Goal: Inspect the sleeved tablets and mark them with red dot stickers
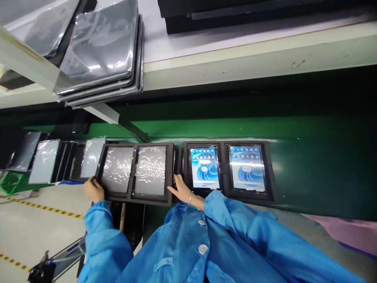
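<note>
A black foam tray (133, 198) carries two tablets wrapped in shiny plastic film (150, 169). My left hand (93, 190) grips the tray's left near corner, fingers curled over the edge. My right hand (182, 189) holds the tray's right edge, fingers wrapped on its side. To the right, a second black tray (224, 169) lies on the green conveyor belt (309, 165) with two tablets whose screens are lit blue (205, 167). Blue coat sleeves cover both my arms.
More film-wrapped tablets (44, 161) stand in trays to the left on the belt. A stack of bagged devices (100, 51) rests on the shelf above. A grey floor with yellow-black tape (47, 208) lies lower left. A pink sheet (347, 232) is at the right.
</note>
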{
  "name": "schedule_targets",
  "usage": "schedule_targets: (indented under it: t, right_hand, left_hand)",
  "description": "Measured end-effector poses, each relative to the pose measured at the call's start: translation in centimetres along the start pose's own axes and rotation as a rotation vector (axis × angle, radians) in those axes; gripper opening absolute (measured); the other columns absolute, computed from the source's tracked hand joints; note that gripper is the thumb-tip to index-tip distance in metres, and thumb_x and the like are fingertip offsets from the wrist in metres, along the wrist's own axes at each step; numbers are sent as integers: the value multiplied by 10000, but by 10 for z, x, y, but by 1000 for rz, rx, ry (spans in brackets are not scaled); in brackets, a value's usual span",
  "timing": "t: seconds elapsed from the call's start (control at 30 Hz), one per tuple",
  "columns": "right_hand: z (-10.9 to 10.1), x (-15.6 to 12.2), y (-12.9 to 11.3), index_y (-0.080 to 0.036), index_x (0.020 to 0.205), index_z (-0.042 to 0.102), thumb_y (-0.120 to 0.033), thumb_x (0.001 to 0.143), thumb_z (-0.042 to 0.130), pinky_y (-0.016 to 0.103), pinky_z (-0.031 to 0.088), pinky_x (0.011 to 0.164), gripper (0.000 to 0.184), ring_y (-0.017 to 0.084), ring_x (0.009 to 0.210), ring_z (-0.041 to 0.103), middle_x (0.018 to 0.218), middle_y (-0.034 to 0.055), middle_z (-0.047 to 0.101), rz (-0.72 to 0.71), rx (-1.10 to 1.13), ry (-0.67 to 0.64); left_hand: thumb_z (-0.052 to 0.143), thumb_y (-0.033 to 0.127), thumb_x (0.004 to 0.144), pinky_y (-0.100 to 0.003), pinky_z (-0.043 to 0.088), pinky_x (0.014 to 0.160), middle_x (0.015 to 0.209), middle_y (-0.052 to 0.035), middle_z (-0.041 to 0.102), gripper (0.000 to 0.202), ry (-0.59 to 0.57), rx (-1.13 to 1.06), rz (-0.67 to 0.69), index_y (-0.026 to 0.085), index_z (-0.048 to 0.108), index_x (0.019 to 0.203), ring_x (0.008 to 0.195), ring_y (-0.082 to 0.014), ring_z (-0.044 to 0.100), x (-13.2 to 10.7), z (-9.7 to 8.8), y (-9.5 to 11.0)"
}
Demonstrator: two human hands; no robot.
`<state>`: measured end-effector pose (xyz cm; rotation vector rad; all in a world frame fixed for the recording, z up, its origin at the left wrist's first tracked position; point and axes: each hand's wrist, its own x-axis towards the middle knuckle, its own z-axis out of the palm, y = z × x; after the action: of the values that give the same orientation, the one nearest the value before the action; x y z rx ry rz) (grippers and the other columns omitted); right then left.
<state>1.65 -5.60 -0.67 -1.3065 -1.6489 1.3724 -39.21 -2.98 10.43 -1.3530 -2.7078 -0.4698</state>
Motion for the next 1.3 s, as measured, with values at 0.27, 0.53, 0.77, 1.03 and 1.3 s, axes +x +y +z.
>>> schedule_targets:
  t: [0.27, 0.53, 0.77, 1.03, 1.3]
  right_hand:
    - [-158, -2, 64, -130, 1480, 465, -315, 951, 469, 643, 233, 1234, 561, 407, 1520, 239, 1570, 241, 291, 299, -418, 373]
    - [-227, -23, 100, 2, 1581, 198, -814, 750, 674, 725, 163, 1176, 1258, 565, 1527, 136, 1625, 424, 126, 722, -700, 515]
    - [-228, -25, 101, -79, 1635, 66, -875, 664, 698, 773, 245, 1118, 1406, 575, 1533, 100, 1648, 401, 109, 786, -699, 451]
    - [-270, -47, 74, -284, 1660, -10, -417, 695, 820, 717, 437, 1017, 1280, 587, 1457, 320, 1692, 271, 58, 608, -545, 402]
    - [-420, -125, 99, -167, 1649, 163, -401, 737, 690, 450, 581, 833, 1079, 274, 822, 705, 1137, 132, 715, 530, -285, 417]
  left_hand:
    - [421, 230, 985, -540, 260, 1275, 1593, -258, 371, 508, -221, -224, 349, 91, 428, 1474, 1565, -343, 272, -92, 73, 174]
    - [656, 389, 923, -805, 244, 1151, 1696, -295, 184, 798, -603, -141, 612, 102, 353, 1602, 1563, -542, 125, -281, 160, 393]
    - [777, 393, 850, -856, 208, 1107, 1727, -234, 49, 1047, -636, 20, 592, 215, 148, 1667, 1563, -545, -24, -314, 170, 412]
    - [777, 197, 793, -739, 359, 1130, 1740, -213, 47, 1020, -654, 12, 579, 266, 236, 1655, 1564, -529, 136, -301, 135, 410]
    - [568, 237, 891, -437, 586, 873, 1357, -199, 669, 936, -616, -87, 270, 222, 55, 1673, 1007, -329, 756, -208, 61, 334]
